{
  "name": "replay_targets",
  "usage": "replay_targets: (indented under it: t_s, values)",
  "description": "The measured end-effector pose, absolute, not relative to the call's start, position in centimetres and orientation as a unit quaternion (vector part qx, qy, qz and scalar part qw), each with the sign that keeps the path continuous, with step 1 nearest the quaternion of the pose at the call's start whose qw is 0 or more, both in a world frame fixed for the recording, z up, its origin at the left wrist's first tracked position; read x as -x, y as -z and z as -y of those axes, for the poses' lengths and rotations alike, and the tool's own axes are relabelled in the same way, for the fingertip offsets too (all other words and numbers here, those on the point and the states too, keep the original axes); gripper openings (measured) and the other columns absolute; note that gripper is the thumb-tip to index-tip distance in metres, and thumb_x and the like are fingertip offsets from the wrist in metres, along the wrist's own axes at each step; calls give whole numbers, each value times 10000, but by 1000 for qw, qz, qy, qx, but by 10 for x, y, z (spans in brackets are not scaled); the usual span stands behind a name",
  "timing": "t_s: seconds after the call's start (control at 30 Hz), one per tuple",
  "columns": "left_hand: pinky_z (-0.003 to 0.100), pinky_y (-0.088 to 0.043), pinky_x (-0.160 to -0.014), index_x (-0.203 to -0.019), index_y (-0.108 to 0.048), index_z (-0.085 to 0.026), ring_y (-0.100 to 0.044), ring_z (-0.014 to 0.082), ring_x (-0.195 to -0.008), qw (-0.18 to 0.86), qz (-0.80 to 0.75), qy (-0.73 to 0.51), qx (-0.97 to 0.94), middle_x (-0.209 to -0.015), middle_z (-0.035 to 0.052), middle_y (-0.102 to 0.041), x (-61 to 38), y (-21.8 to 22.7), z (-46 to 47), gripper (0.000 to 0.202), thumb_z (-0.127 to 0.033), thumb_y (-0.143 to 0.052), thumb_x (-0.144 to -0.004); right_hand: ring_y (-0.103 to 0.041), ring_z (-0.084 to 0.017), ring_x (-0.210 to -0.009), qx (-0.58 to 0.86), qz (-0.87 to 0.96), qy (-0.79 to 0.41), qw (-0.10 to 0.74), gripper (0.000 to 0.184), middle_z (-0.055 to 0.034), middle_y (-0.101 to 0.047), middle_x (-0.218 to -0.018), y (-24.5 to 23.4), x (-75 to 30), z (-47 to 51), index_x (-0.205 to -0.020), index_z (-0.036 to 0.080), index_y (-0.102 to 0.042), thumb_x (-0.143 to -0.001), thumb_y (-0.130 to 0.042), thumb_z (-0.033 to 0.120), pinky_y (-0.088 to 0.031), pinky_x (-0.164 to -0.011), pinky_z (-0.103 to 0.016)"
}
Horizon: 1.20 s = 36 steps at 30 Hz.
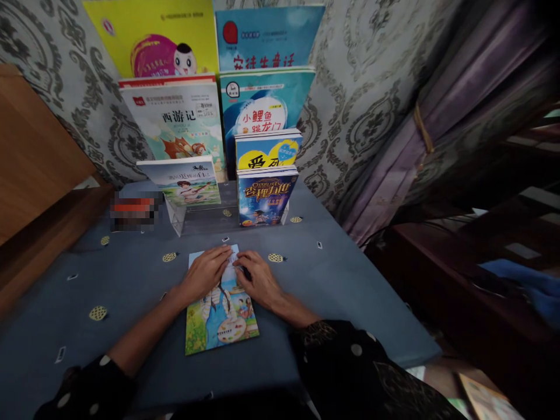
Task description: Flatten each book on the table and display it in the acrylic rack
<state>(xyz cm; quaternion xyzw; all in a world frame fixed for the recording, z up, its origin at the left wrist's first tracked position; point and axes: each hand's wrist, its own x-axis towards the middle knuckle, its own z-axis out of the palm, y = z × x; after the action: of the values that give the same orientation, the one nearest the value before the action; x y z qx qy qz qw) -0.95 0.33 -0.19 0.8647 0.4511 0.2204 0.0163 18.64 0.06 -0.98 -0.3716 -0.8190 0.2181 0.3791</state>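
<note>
A thin picture book (219, 321) lies flat on the cloth-covered table before me, its cover showing a figure in blue overalls and a paint palette. Across its upper left part rests my left hand (210, 271), laid flat with the fingers stretched out and nothing held. My right hand (258, 277) touches the upper right of the cover. Its fingers are bent, with a gap between thumb and forefinger. Both hands hide much of the book's upper half. Just beyond them stands a clear tiered book rack (177, 219) holding several books.
On the rack's front tier are a pale book (195, 184) at left and a dark blue book (266, 198) at right. Larger books rise behind, including a yellow one (149, 35). A blurred-out item (133, 210) lies left of the rack. A purple curtain (394, 157) hangs at right.
</note>
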Motion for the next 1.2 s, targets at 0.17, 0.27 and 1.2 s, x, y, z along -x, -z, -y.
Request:
replay_targets:
  t_s: [0.17, 0.27, 1.2]
  values:
    - [440, -468, -1062, -1317, -577, -172, -579, 241, -1251, 17, -423, -227, -877, -1342, 118, -625, 0, 5, -13, 366, -198, -395, -1000, -586, -239, -1022, 370, 818, -220, 381, 180, -101, -631, -1046, 11, -187, -1, -967, 191, -651, -859, -534, 107, -493, -932, -403]
    - [440, -479, -1039, -1312, -577, -187, -584, 242, -1241, 10, -419, -217, -882, -1336, 114, -627, -1, 5, -16, 361, -183, -406, -995, -584, -239, -1018, 371, 821, -218, 375, 190, -94, -631, -1047, 11, -187, -2, -976, 198, -651, -858, -534, 106, -483, -937, -409]
    - [468, -423, -1071, -1294, -610, -191, -555, 239, -1283, 35, -401, -212, -891, -1343, 118, -629, -4, -1, -16, 363, -196, -422, -984, -630, -192, -1036, 403, 757, -318, 404, 264, -71, -688, -1120, 5, -196, -20, -1138, 200, -629, -946, -449, 192, -478, -924, -336]
